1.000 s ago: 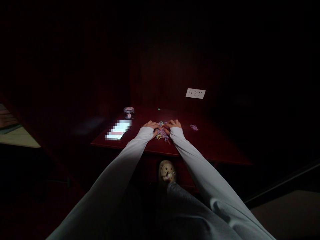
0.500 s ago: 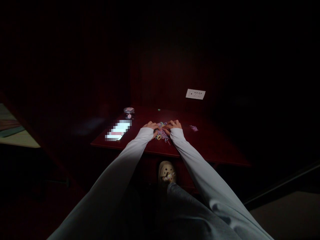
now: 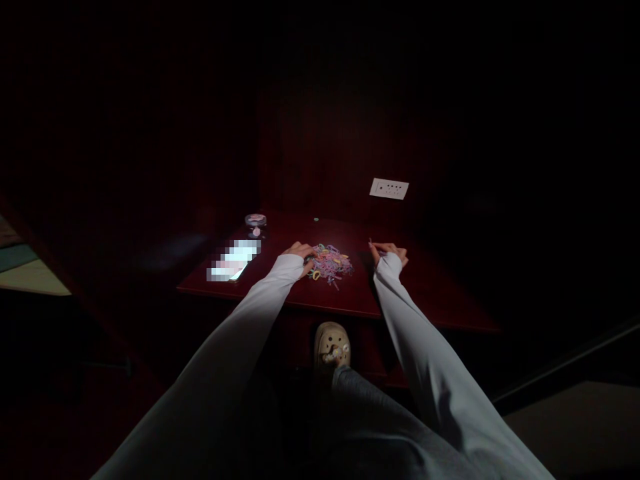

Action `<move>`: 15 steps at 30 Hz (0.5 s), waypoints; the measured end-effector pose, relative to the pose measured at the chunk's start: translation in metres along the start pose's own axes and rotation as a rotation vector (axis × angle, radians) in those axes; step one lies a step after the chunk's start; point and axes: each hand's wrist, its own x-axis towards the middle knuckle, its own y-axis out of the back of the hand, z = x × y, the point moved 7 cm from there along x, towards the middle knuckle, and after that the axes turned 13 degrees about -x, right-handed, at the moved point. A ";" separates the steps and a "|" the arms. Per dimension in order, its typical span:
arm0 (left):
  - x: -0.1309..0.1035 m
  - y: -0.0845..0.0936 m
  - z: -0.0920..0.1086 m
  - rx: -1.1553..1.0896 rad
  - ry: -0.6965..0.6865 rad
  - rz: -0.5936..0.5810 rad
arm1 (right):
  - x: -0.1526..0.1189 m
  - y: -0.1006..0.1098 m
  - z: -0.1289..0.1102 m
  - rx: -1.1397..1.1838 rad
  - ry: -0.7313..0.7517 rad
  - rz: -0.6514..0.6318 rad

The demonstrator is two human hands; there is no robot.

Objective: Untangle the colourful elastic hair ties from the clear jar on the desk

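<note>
A pile of small, many-coloured elastic hair ties (image 3: 333,263) lies on the dark red desk, mostly purple with yellow, green and pink among them. At the pile's left edge, my left hand (image 3: 300,252) rests with thumb and fingers apart, touching the ties. To the right of the pile, my right hand (image 3: 391,253) is held with thumb and forefinger pinched together. A tiny pale purple bit shows at those fingertips, looking like a hair tie. The small separate purple heap is hidden behind this hand.
A lit phone (image 3: 235,260) lies at the desk's left, near a small round clear container (image 3: 256,223). One green hair tie (image 3: 316,219) sits alone toward the back. A white socket plate (image 3: 389,189) is on the back wall. The desk's front edge (image 3: 330,311) runs above my shoe (image 3: 333,343).
My right hand has left the pile and moved right, now covering the small purple heap. My left hand has stayed at the pile's left edge.
</note>
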 end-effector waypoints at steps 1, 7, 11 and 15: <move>0.000 0.001 0.000 0.004 0.008 0.010 | 0.002 0.006 0.015 -0.055 -0.076 0.016; -0.001 0.005 -0.004 0.069 0.079 0.086 | 0.007 0.027 0.064 -0.311 -0.270 -0.015; -0.002 0.008 -0.007 0.073 0.113 0.136 | 0.010 0.024 0.065 -0.351 -0.187 -0.032; 0.000 0.006 -0.013 0.050 0.147 0.148 | 0.014 0.018 0.063 -0.314 -0.114 -0.032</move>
